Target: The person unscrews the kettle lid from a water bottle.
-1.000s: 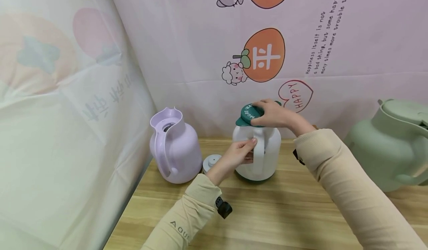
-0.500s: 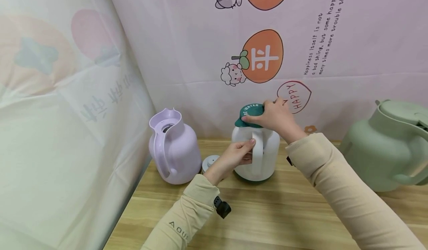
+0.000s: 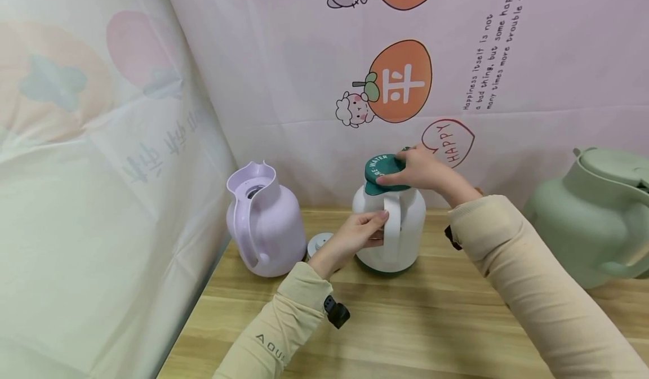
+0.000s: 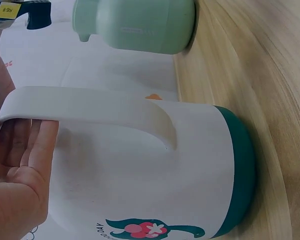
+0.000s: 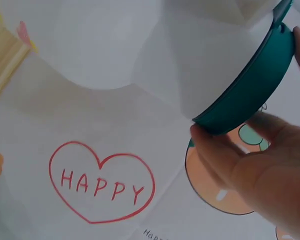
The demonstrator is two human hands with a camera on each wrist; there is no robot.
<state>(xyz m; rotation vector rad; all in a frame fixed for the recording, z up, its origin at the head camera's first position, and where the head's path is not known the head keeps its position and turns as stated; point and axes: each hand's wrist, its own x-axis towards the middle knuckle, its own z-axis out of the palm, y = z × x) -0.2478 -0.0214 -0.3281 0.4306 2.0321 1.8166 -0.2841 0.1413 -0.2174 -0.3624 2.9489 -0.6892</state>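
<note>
A white thermos jug [image 3: 410, 227] with a dark green base stands on the wooden table against the cloth backdrop. My left hand [image 3: 355, 235] holds its white handle [image 3: 391, 227]; in the left wrist view the fingers [image 4: 42, 145] reach under the handle's upper end. On top, my right hand [image 3: 423, 168] grips the round green lid [image 3: 381, 168], thumb on the near side and fingers across the far edge. White lettering shows on the lid, and its pointed lip lies at the near left. In the right wrist view fingertips press against the lid's green rim [image 5: 255, 90].
A lilac jug [image 3: 279, 227] with an uncovered mouth stands to the left. Beside it, a small pale round stopper-like piece [image 3: 318, 242] is partly hidden by the left forearm. A large sage-green jug [image 3: 583, 227] stands at the right, behind the right sleeve.
The green lid has turned on the jug, its lip swinging from the left toward the handle. My right hand has shifted its grip on the lid; my left hand has stayed on the handle.
</note>
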